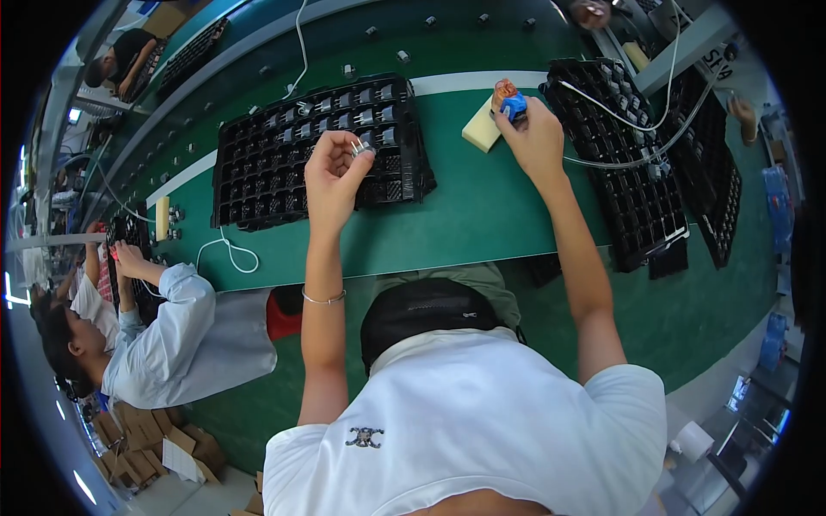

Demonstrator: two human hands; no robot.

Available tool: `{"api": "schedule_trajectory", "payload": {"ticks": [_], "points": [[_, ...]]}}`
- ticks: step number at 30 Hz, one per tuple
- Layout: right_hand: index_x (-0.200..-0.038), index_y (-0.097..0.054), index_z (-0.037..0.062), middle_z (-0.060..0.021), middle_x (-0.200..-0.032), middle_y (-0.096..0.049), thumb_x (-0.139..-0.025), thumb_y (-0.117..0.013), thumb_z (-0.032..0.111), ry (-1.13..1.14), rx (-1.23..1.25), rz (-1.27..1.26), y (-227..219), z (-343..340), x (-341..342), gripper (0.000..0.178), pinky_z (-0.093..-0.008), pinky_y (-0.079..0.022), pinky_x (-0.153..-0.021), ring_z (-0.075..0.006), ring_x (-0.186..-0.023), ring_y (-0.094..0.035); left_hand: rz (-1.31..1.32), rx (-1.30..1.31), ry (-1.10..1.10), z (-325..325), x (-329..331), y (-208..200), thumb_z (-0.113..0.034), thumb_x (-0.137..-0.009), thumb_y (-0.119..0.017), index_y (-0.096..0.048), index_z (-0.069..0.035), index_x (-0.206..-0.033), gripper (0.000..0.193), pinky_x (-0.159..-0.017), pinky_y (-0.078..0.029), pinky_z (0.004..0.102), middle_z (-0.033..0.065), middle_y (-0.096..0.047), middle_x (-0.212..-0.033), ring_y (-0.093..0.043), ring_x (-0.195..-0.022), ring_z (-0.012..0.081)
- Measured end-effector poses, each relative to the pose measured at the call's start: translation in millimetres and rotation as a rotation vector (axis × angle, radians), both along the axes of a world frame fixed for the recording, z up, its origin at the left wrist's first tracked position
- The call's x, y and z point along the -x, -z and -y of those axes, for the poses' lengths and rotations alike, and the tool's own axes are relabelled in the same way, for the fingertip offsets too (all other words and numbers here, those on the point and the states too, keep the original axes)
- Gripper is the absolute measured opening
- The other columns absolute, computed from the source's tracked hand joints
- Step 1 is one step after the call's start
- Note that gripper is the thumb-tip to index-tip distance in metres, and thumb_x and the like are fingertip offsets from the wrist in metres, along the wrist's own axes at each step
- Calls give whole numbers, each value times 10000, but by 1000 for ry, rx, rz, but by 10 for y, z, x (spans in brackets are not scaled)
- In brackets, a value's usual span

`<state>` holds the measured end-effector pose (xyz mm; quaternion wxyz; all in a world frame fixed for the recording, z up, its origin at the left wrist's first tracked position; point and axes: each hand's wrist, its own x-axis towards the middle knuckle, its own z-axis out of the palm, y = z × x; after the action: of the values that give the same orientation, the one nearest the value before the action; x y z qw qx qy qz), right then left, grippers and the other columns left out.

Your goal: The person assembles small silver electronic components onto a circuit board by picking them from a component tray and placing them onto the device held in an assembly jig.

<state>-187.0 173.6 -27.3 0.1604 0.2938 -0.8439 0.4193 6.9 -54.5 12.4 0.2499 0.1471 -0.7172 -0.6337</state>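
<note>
Between the thumb and fingers of my left hand (332, 179) is a small silvery metal part with thin pins (362, 149). That hand is closed on it, over the near side of a black compartment tray (258, 185). Several similar metal parts (389, 114) sit in the tray's upper rows. My right hand (535, 142) is closed around a small blue and copper-coloured object (512, 105); its exact kind I cannot make out. Just left of that hand, a pale yellow block (482, 127) lies on the green bench, partly behind the fingers.
More black trays (624, 172) stand at the right, with white and grey cables (632, 161) across them. Loose metal parts dot the green surface (456, 202) beyond a white strip. At the left, a co-worker in a light shirt (172, 335) works at the same bench. A white cord (231, 249) lies near the edge.
</note>
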Motion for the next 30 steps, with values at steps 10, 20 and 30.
{"api": "schedule_trajectory", "payload": {"ticks": [10,20,30], "points": [[-755,-597,20,-79,-609,-522,-770,-743,321,79,-23,-4,-43,-5,-65,335,-355,-408,-515,-230,-529,-522,-24,-18,12,-17,-1,6,17,-840,-674,-570,-18,-956,159,-597,-382,146,-26,-566,-832,-482,-682,12],[-873,-647,32,-110,-689,-577,-773,-731,312,62,2,-15,-19,26,-19,309,-378,-448,-564,-263,-600,-583,-25,-20,22,-7,-3,-4,26,-844,-664,-582,-11,-967,152,-614,-397,148,-21,-576,-845,-496,-699,14],[-1135,-630,95,-205,-896,-679,-741,-704,356,-88,-10,102,160,781,1154,479,-463,-513,-784,-408,-888,-643,-36,75,21,48,34,-11,-15,-892,-621,-670,-4,-1112,225,-638,-390,171,-20,-620,-917,-493,-734,21]]}}
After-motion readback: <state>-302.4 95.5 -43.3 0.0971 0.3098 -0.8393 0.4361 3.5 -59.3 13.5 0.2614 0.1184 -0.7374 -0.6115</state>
